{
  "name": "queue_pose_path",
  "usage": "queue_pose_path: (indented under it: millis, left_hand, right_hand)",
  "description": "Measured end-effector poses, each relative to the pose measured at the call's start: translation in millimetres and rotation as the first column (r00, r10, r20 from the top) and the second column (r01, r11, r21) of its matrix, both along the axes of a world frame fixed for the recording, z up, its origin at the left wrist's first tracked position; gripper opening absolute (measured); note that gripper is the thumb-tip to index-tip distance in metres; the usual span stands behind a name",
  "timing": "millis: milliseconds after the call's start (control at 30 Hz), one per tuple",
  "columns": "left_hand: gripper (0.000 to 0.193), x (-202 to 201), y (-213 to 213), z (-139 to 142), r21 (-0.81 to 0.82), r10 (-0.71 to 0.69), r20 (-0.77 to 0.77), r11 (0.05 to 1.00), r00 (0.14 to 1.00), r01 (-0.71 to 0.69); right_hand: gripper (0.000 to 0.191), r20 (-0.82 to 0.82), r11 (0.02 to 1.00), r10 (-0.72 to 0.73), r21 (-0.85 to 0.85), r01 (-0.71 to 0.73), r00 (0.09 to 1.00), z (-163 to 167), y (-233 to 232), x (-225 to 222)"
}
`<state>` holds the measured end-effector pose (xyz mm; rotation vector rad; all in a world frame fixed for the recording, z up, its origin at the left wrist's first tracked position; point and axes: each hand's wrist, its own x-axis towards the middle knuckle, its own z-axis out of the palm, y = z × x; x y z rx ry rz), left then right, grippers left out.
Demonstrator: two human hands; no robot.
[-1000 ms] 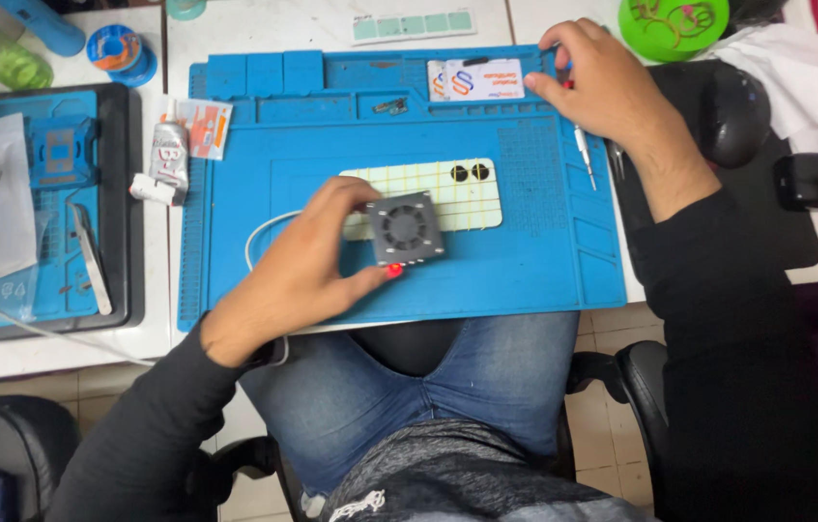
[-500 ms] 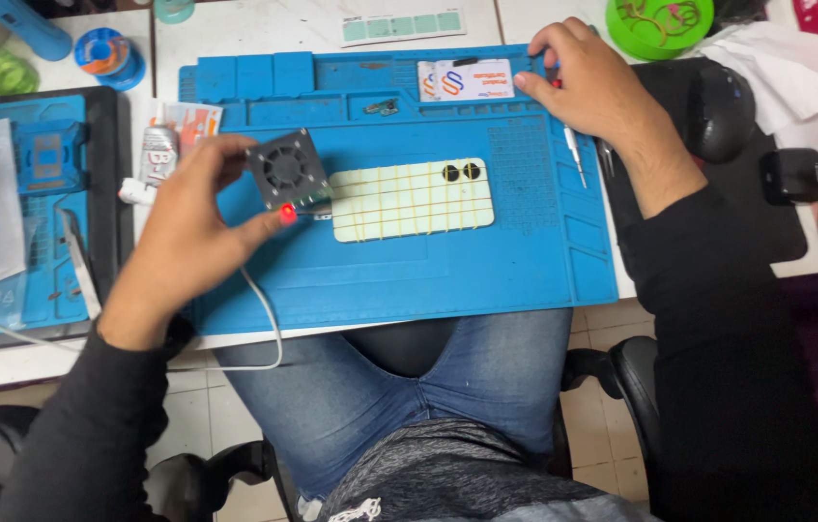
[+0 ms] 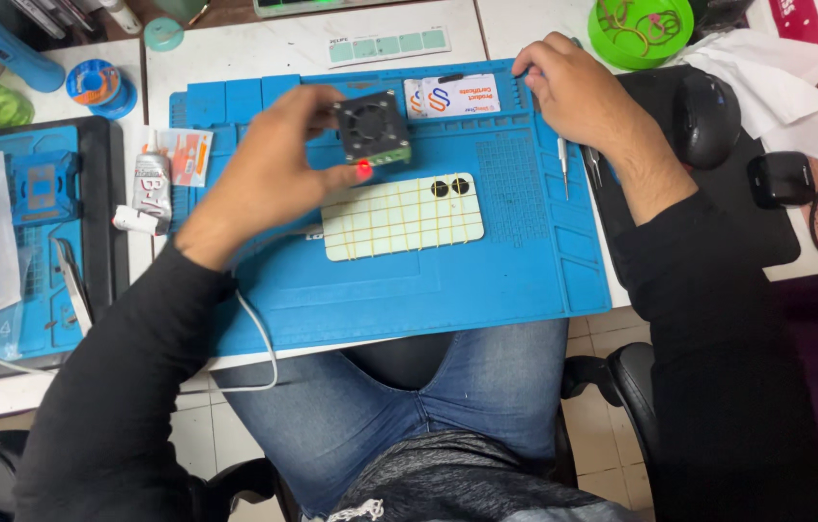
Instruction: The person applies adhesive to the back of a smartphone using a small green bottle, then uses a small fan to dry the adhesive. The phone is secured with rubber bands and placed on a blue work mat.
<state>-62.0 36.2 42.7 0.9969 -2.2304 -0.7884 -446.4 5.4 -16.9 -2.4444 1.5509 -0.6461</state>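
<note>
**Above the blue mat, a small fan sits just beyond the phone**

Over the blue mat (image 3: 525,261), our left hand (image 3: 269,164) has its fingers clamped on a small black fan unit (image 3: 372,128), just beyond the pale phone (image 3: 401,217), whose long axis runs left to right. Our right hand (image 3: 578,97) rests curled at the mat's far edge; we cannot tell its grip.

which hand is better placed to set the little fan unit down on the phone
Left. The left hand already grips the small black fan unit just above the phone lying face down on the blue mat. The right hand rests at the mat's far edge.
</note>
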Motion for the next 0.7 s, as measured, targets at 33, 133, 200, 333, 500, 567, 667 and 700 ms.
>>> queue_pose_path:
  millis: [33,133,200,333,500,567,667,700]
  left_hand:
    - [0.07,-7.6,-2.1,-1.2,0.015,-0.019,0.003,1.0,1.0,0.018]
    - [0.072,-29.2,-4.2,-6.6,0.038,-0.09,-0.008,0.995,0.996,0.091]
    - [0.073,-43.4,-5.2,-9.6,0.04,-0.132,-0.012,0.99,0.991,0.132]
    - [0.077,-66.3,-5.0,-12.9,0.012,-0.174,-0.019,0.985,0.985,0.174]
    - [0.073,-80.8,1.1,-12.7,-0.018,-0.212,-0.067,0.977,0.975,0.211]
    - [0.07,-82.4,7.9,-12.2,-0.017,-0.23,-0.071,0.973,0.971,0.229]
    - [0.07,-85.3,19.2,-10.4,0.023,-0.275,-0.087,0.96,0.958,0.278]
    - [0.069,-85.6,23.1,-9.4,0.025,-0.291,-0.082,0.955,0.953,0.294]
  right_hand:
    - [0.013,-0.001,1.0,-0.006,0.009,0.006,1.0,0.0,-0.6,-0.3]
    - [0.012,-0.009,1.0,0.007,-0.006,-0.007,1.0,-0.6,-2.4,-2.0]
    - [0.013,-0.008,1.0,-0.002,0.006,0.002,1.0,-1.2,-3.8,-2.9]
    - [0.014,-0.011,1.0,-0.009,0.004,0.009,1.0,-1.5,-6.6,-4.0]
    - [0.017,0.015,0.999,-0.016,0.031,0.015,1.0,-1.2,-8.7,-3.8]
    - [0.017,0.019,0.999,-0.014,0.035,0.014,1.0,-1.4,-9.6,-2.7]
    - [0.017,0.011,0.999,-0.017,0.027,0.016,1.0,-1.1,-10.2,-2.4]
    - [0.017,0.012,1.0,-0.015,0.028,0.014,1.0,-1.1,-10.4,-2.2]
